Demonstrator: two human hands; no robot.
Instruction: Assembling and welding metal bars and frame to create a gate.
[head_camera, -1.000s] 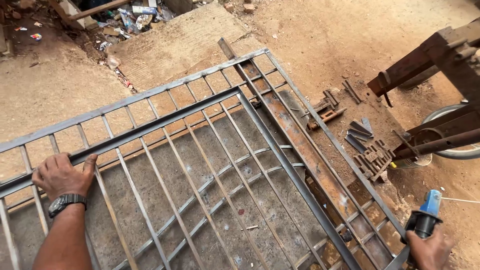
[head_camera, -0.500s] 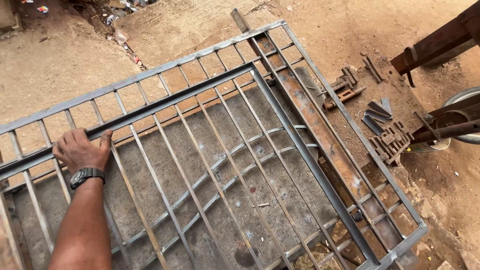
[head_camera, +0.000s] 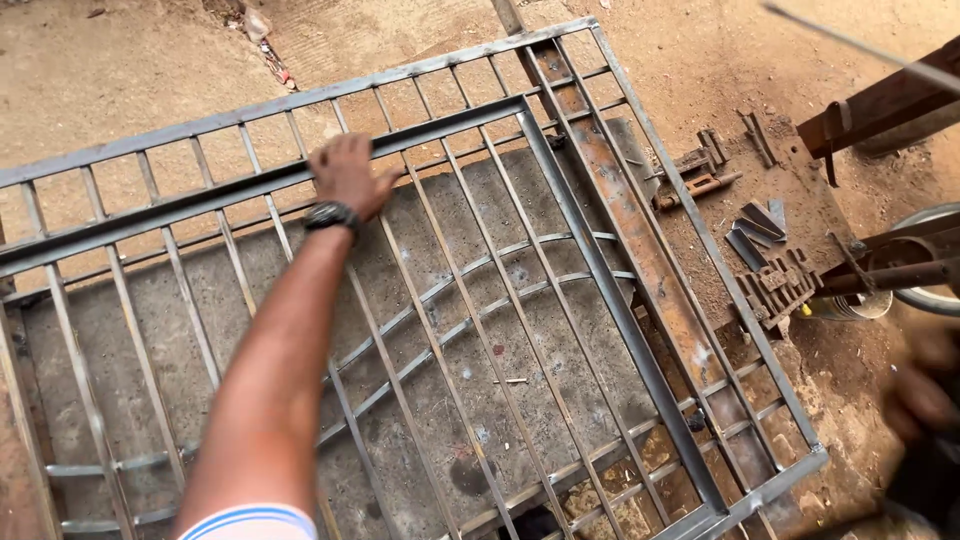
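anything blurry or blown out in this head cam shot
Head view: even daylight, no harsh glare; the metal grille and left hand are sharp, while the right hand at the right edge is smeared by motion blur, and a thin blurred streak crosses the top right corner.

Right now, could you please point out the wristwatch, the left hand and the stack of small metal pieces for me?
wristwatch (head_camera: 330, 215), head view, on its dark face at the wrist.
left hand (head_camera: 347, 175), head view, back of the hand resting on the grille's bar.
stack of small metal pieces (head_camera: 778, 287), head view, middle of the pile.
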